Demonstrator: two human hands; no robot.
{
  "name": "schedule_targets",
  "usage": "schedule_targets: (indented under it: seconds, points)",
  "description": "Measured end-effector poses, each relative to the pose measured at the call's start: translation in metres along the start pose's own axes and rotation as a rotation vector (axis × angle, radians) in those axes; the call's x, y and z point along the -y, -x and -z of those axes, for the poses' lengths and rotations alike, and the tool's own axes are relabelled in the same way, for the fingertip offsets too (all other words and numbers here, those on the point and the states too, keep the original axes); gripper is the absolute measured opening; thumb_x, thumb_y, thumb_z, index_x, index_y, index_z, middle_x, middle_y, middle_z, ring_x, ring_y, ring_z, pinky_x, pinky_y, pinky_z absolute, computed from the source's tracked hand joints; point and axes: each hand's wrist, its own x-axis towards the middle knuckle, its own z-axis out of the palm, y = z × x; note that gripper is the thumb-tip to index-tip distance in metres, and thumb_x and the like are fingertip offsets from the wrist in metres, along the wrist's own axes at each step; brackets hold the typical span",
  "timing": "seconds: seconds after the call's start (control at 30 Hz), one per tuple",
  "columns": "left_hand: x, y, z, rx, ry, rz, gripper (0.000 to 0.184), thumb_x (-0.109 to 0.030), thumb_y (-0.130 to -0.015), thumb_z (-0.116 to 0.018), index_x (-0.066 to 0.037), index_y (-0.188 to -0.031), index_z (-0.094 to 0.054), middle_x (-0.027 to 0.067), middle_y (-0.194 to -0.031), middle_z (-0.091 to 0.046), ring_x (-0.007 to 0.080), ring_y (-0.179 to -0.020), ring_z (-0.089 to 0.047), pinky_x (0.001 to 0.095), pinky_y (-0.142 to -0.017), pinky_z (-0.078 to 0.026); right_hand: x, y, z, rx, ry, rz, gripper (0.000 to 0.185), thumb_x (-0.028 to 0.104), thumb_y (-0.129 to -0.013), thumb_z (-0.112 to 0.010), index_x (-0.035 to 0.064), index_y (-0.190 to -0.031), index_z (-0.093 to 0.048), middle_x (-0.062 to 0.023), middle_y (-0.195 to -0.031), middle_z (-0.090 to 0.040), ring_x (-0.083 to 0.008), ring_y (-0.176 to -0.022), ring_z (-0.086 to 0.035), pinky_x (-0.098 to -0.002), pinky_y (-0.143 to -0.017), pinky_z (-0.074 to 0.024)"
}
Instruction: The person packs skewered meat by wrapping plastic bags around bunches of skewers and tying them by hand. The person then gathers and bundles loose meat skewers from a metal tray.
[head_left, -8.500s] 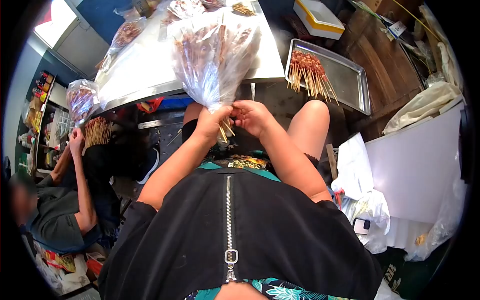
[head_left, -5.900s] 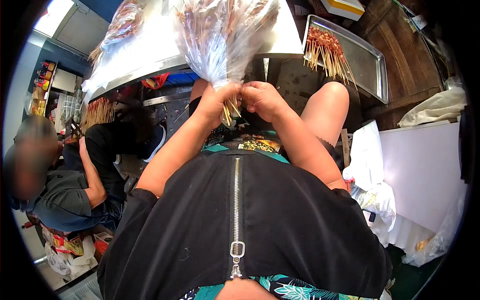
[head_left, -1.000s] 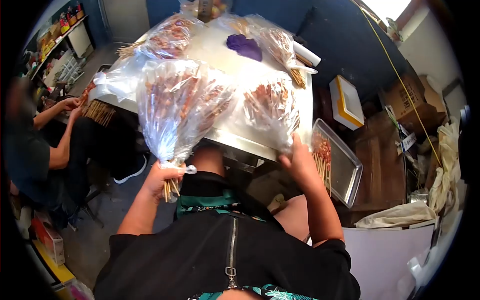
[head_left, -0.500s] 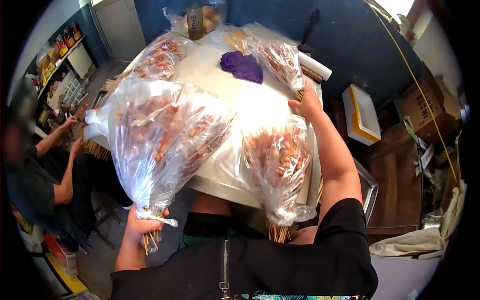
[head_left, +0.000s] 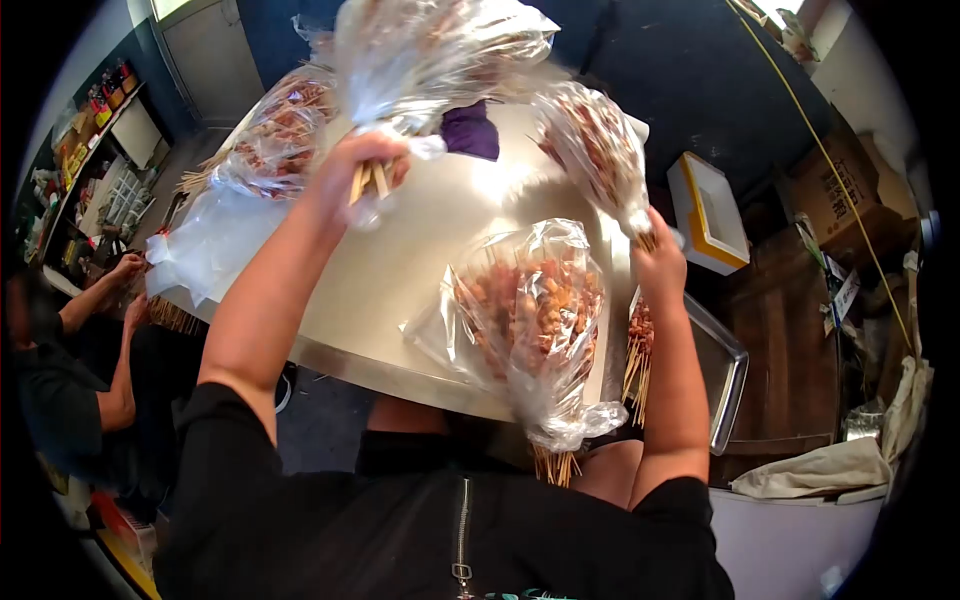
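Observation:
My left hand [head_left: 368,170] is closed round the stick ends of a large plastic bag of meat skewers [head_left: 430,65], raised over the back of the table and blurred by motion. In my right hand [head_left: 660,265] is a smaller bag of skewers [head_left: 597,150], gripped at its sticks by the table's right edge and tilted to the back left. Between my arms, a tied bag of skewers [head_left: 535,310] lies on the metal table [head_left: 370,290], its sticks jutting over the front edge. Another bagged bundle [head_left: 285,135] rests at the back left. A purple cloth [head_left: 470,132] is partly hidden behind the large bag.
Clear plastic bags [head_left: 220,240] lie on the table's left side. Beyond it sits a co-worker [head_left: 75,385], both hands near some skewers. To the right are loose skewers [head_left: 638,350], a metal tray [head_left: 735,395] and a white-and-yellow box [head_left: 712,212].
My left hand has swung the large bag from the front left up to the back of the table. My right hand has pulled its bag toward me and right.

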Motion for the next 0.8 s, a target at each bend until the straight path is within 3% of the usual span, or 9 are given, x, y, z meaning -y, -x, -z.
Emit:
schedule_targets:
  seconds: [0.13,0.2,0.33,0.4,0.47,0.53,0.7,0.73,0.8]
  points:
    - [0.049,-0.079,0.014,0.024,0.095,0.186,0.011,-0.01,-0.075,-0.061,0.0,-0.079,-0.059,0.0083,-0.064,-0.058,0.0176,-0.053,-0.056,0.0293,-0.051,-0.047,-0.022,0.066,0.014,-0.062,-0.419,-0.137,0.058,0.011,-0.073,-0.062,0.0189,-0.13,-0.051,-0.0141,-0.093,-0.067,-0.021,-0.076,-0.066,-0.0314,-0.069,-0.0491]
    - [0.088,-0.097,0.021,-0.059,0.05,0.221,0.012,-0.011,-0.075,-0.062,0.0,-0.08,-0.059,0.0086,-0.064,-0.06,0.0174,-0.052,-0.057,0.0287,-0.049,-0.047,-0.02,0.09,0.026,0.057,-0.232,-0.342,0.059,0.006,-0.073,-0.062,0.0127,-0.131,-0.05,-0.0134,-0.098,-0.067,-0.0172,-0.079,-0.065,-0.0305,-0.072,-0.0494]
    - [0.103,-0.099,-0.006,-0.266,-0.269,0.228,0.016,-0.015,-0.075,-0.066,-0.001,-0.082,-0.062,0.0072,-0.063,-0.061,0.0159,-0.049,-0.056,0.0294,-0.046,-0.046,-0.006,0.105,0.021,0.134,-0.137,-0.221,0.062,0.012,-0.07,-0.062,0.0176,-0.131,-0.05,-0.016,-0.104,-0.064,-0.0292,-0.09,-0.063,-0.0355,-0.078,-0.0492]
    - [0.107,-0.11,0.024,-0.316,-0.441,0.163,0.039,-0.016,-0.07,-0.073,0.004,-0.1,-0.059,0.0145,-0.082,-0.064,0.021,-0.068,-0.063,0.0309,-0.061,-0.05,0.004,0.105,0.021,0.061,0.035,-0.031,0.063,0.012,-0.069,-0.062,0.0185,-0.13,-0.05,-0.0156,-0.098,-0.064,-0.033,-0.088,-0.062,-0.0408,-0.075,-0.0489]
    - [0.096,-0.093,0.027,-0.584,-0.73,-0.085,0.068,-0.021,-0.071,-0.074,0.006,-0.126,-0.043,0.0206,-0.112,-0.057,0.0247,-0.099,-0.059,0.0353,-0.083,-0.047,0.012,0.102,0.022,0.13,0.067,-0.086,0.062,0.015,-0.07,-0.063,0.0198,-0.13,-0.05,-0.0139,-0.093,-0.064,-0.0328,-0.084,-0.061,-0.042,-0.072,-0.0486]
    - [0.071,-0.059,0.024,-0.525,-0.778,-0.153,0.085,-0.024,-0.074,-0.072,0.004,-0.138,-0.024,0.023,-0.132,-0.042,0.0271,-0.12,-0.045,0.0389,-0.098,-0.037,0.018,0.105,0.015,0.124,0.112,-0.063,0.062,0.018,-0.071,-0.064,0.0157,-0.131,-0.048,-0.0141,-0.092,-0.064,-0.0312,-0.084,-0.062,-0.0417,-0.073,-0.0491]
    - [0.056,0.098,-0.106,-0.15,-1.25,-0.735,0.06,-0.019,-0.081,-0.065,0.002,-0.13,-0.039,0.0171,-0.131,-0.045,0.0275,-0.121,-0.044,0.0388,-0.103,-0.03,0.051,0.11,0.018,0.218,0.073,-0.101,0.062,0.021,-0.072,-0.067,0.0085,-0.128,-0.044,-0.0171,-0.092,-0.064,-0.0328,-0.085,-0.064,-0.0425,-0.072,-0.0513]
    - [0.078,0.125,-0.127,0.083,-1.132,-0.729,0.063,-0.023,-0.078,-0.069,0.0,-0.129,-0.041,0.0151,-0.135,-0.043,0.027,-0.126,-0.041,0.0424,-0.107,-0.026,0.052,0.11,0.019,0.225,0.048,-0.101,0.063,0.023,-0.072,-0.068,0.0066,-0.127,-0.044,-0.0182,-0.093,-0.064,-0.0329,-0.085,-0.064,-0.0424,-0.073,-0.0514]
    - [0.089,0.16,-0.184,0.807,-1.507,-0.782,0.074,-0.029,-0.072,-0.075,-0.004,-0.132,-0.04,0.0137,-0.139,-0.04,0.0278,-0.131,-0.036,0.0473,-0.11,-0.02,0.05,0.112,0.022,0.235,0.005,-0.079,0.064,0.023,-0.071,-0.069,0.0042,-0.127,-0.043,-0.0183,-0.094,-0.064,-0.0328,-0.086,-0.064,-0.0423,-0.073,-0.0515]
